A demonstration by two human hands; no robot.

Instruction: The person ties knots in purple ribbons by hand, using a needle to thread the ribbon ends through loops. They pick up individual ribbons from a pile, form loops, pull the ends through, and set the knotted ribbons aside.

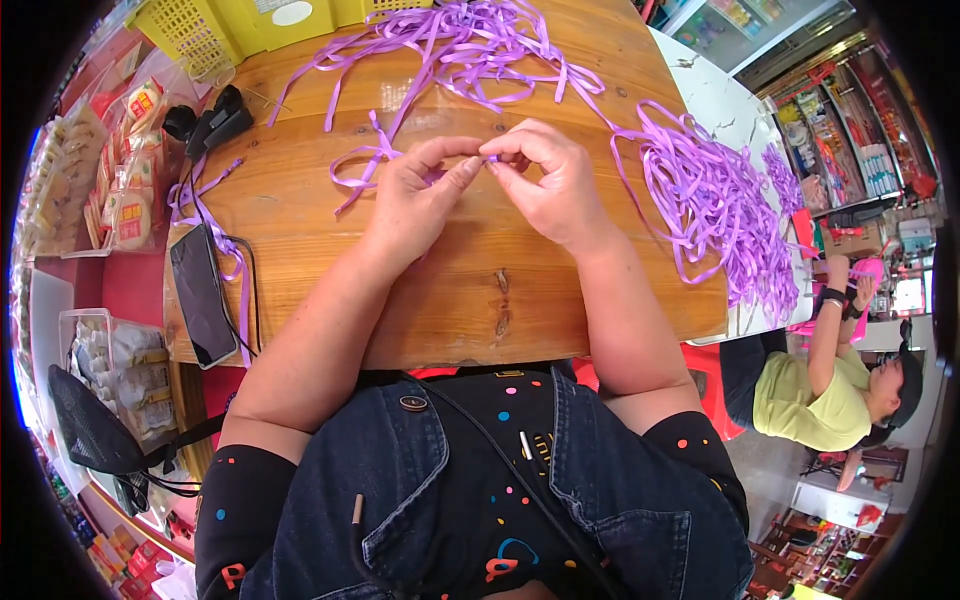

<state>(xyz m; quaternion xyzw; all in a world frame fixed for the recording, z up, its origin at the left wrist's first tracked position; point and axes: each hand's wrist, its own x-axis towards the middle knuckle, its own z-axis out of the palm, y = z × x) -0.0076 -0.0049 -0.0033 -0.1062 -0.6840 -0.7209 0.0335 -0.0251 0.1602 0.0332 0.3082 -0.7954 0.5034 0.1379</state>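
Note:
Over the middle of the wooden table [460, 310], my left hand [415, 195] and my right hand [558, 185] meet fingertip to fingertip. Both are closed in a pinch on a thin purple ribbon [492, 158], of which only a small bit shows between them. Loops of purple ribbon [352, 180] stick out to the left, behind my left hand; how they join the pinched part is hidden. Beyond my hands lies a loose tangle of purple ribbons [470, 50]. A larger heap of ribbons [705, 200] covers the table's right side.
A yellow plastic basket [240, 30] stands at the far left. Along the left edge lie a dark phone [200, 295] with a cable, a black object [215, 120] and more ribbon [240, 270]. Packaged goods [135, 200] sit beyond that edge. Another person [825, 390] in a yellow top is at right.

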